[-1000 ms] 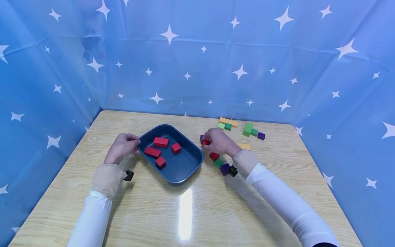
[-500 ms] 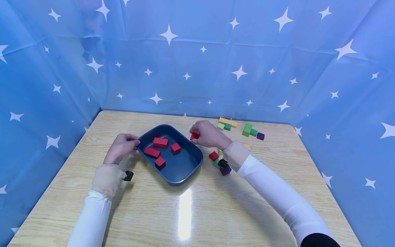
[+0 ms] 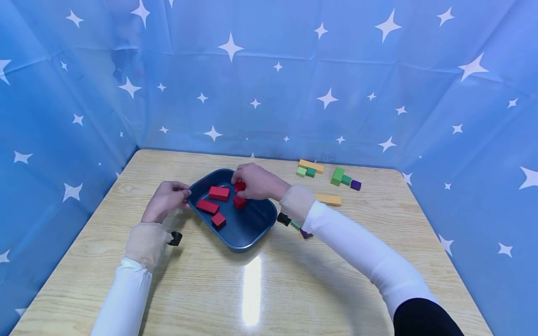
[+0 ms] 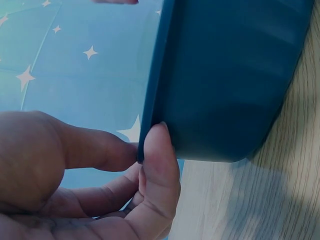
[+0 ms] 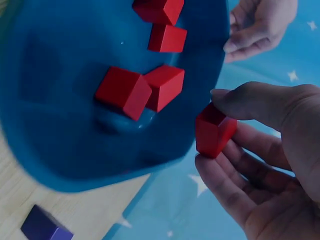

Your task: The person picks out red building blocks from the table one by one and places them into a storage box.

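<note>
A dark blue plastic bin (image 3: pixel 256 235) sits on the wooden table, tilted at an angle to its edges. My left hand (image 3: pixel 166 201) pinches its left rim between thumb and fingers, as the left wrist view shows close up. Over the bin's far side, my right hand (image 3: pixel 261 181) holds a red block (image 5: pixel 214 131) between thumb and fingertips. Inside the bin lie several other red blocks: a long one (image 3: pixel 219 193), another long one (image 3: pixel 208 206), a cube (image 3: pixel 218 220), and a cube (image 3: pixel 239 202) just below the held block in the head view.
On the table's right lie a yellow-orange strip (image 3: pixel 329 200), a far group with another orange strip (image 3: pixel 311 165), a light green block (image 3: pixel 337 176) and a purple cube (image 3: pixel 355 185). A dark purple block (image 5: pixel 46 223) lies near the bin, partly behind my right forearm.
My right hand has lifted the red block from the table right of the bin and carried it left, over the bin. My left hand and the bin have stayed put.
</note>
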`<state>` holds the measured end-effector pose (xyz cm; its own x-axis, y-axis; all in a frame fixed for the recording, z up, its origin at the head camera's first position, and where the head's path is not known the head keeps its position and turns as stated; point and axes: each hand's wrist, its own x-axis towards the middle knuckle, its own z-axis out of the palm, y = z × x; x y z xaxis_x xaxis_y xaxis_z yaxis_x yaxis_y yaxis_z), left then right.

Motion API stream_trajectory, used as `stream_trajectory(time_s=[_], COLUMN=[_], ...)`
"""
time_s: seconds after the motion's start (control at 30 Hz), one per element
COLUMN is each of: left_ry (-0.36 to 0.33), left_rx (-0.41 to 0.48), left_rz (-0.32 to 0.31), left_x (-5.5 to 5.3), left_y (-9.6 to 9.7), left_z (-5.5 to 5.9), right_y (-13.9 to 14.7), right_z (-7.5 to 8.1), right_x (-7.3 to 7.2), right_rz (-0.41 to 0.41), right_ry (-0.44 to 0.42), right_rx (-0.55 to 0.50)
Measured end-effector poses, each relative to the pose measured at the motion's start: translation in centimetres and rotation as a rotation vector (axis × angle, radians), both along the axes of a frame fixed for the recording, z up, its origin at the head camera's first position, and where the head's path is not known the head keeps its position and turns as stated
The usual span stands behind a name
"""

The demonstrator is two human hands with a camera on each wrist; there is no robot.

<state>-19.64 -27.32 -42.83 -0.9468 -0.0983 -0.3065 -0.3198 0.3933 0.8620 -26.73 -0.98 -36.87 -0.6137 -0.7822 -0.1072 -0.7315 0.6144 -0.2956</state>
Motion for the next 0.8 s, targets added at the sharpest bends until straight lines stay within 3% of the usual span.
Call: stream_trajectory(time_s=[0.5,0.8], left_ry=[0.019,0.021], left_rx=[0.018,0.012], left_rz=[0.006,0.001], left_x=[-0.1,-0.1], left_y=[-0.1,0.0], left_z=[0.0,0.0], right_y=[-4.5,-6.2], right_z=[-1.0,-2.9], right_x=[0.1,-0.3], right_rz=[0.194,0.229], right_ry=[-0.028,-0.097], right_rx=[0.160,0.294])
